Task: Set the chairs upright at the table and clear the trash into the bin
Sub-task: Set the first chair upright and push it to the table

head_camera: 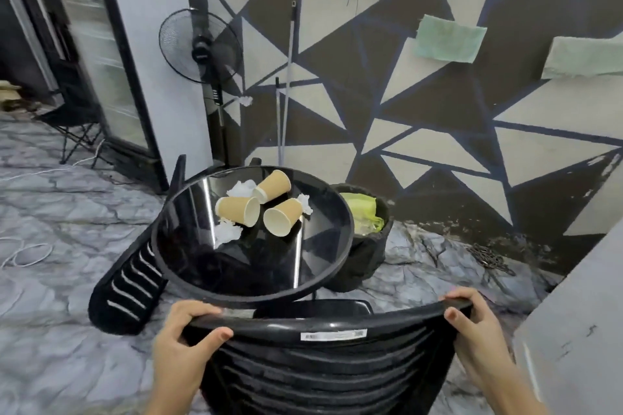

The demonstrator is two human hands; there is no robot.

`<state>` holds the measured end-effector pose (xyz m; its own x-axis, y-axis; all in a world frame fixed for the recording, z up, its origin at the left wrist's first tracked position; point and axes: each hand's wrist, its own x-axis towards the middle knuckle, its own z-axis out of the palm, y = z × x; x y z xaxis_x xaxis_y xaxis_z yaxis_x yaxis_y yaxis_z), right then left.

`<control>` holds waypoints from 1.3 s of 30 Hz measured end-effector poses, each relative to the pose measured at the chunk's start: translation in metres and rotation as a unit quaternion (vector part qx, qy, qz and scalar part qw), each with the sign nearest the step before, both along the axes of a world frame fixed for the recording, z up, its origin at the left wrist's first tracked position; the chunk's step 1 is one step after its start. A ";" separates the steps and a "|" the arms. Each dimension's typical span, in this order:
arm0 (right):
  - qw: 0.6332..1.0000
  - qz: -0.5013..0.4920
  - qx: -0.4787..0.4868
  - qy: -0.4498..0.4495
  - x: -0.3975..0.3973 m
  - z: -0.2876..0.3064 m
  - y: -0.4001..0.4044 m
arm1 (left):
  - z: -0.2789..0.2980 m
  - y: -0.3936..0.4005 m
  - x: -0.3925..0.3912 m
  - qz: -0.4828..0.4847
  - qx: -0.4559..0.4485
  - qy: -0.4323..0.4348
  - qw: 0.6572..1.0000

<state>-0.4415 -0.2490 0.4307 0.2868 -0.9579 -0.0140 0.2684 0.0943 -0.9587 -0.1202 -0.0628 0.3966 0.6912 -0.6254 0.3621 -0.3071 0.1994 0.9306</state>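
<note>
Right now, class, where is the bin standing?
In the head view, the bin stands on the floor right of the round table, partly behind its rim, near the patterned wall.

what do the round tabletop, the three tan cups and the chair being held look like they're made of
Round tabletop: looks like dark glass or glossy acrylic, given its mirror-like streaks of reflected light.
Tan cups: paper, with matte ribbed brown sleeves and white insides.
Chair: moulded black plastic, semi-gloss, with slotted back and a barcode sticker; both hands grip its top rail.
</note>
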 end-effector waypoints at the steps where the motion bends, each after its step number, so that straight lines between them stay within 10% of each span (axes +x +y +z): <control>1: 1.000 0.014 -0.006 0.007 -0.001 0.000 -0.007 | -0.002 0.002 -0.006 0.011 0.007 0.008 1.000; 18: 0.989 0.105 0.004 0.100 -0.056 0.000 -0.064 | 0.005 -0.034 -0.062 0.014 0.078 0.034 0.996; 39: 0.960 0.278 0.000 -0.032 -0.056 -0.017 -0.191 | -0.027 -0.064 -0.185 0.210 -0.021 0.108 0.971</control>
<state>-0.4975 -0.4401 0.4140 0.7541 -0.6564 0.0207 0.2348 0.2400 -0.9420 -0.3052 -0.1271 0.3697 0.9450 -0.2595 0.1993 -0.1680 0.1378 0.9761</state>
